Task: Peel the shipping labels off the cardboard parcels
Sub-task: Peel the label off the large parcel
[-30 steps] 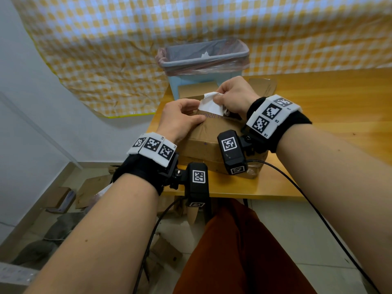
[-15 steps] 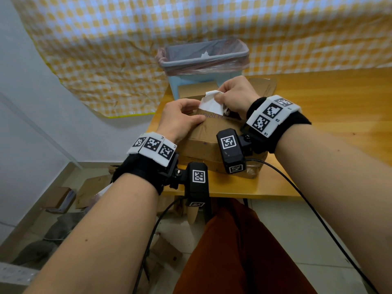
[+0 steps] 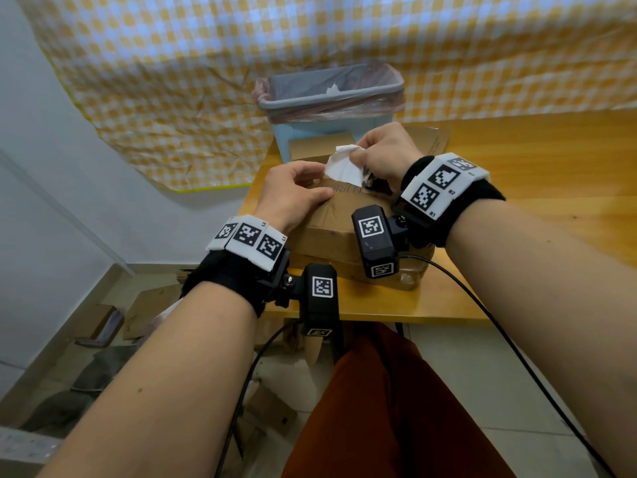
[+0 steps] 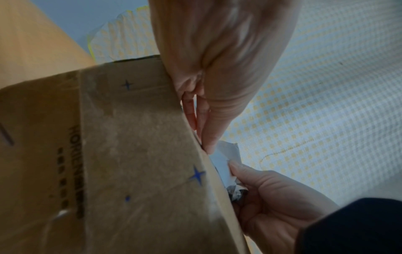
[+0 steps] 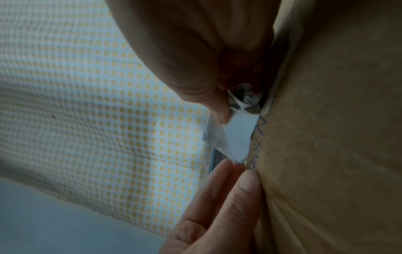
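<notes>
Right hand [image 3: 386, 151] pinches the white shipping label [image 3: 344, 167] between thumb and fingers, the paper curled up off the top of the cardboard parcel [image 3: 331, 229] — its lower edge looks still joined to the box near a line of printed lettering. In the right wrist view the thumb tip presses the white flap [image 5: 230, 135] against the curled fingers, and a crumpled, darker part of the label sits tucked in the palm behind it.

Left hand [image 3: 293, 194] lies on the parcel's top, fingers loosely bent and pressed down on the cardboard just beside the lifted label; it holds the box down rather than gripping anything. The left wrist view shows those fingers [image 4: 208, 134] lying along the box's far edge, their tips next to the white paper, with blue star marks on the brown tape-covered face [image 4: 130, 137].

The parcel rests on a wooden table [image 3: 534, 160] near its front left corner. Behind it stands a light blue bin [image 3: 331, 98] lined with a pinkish bag — a scrap of white shows inside. A yellow-and-white checked cloth [image 3: 172, 81] hangs across the wall behind. More flattened cardboard [image 3: 151, 305] lies on the floor to the left.
</notes>
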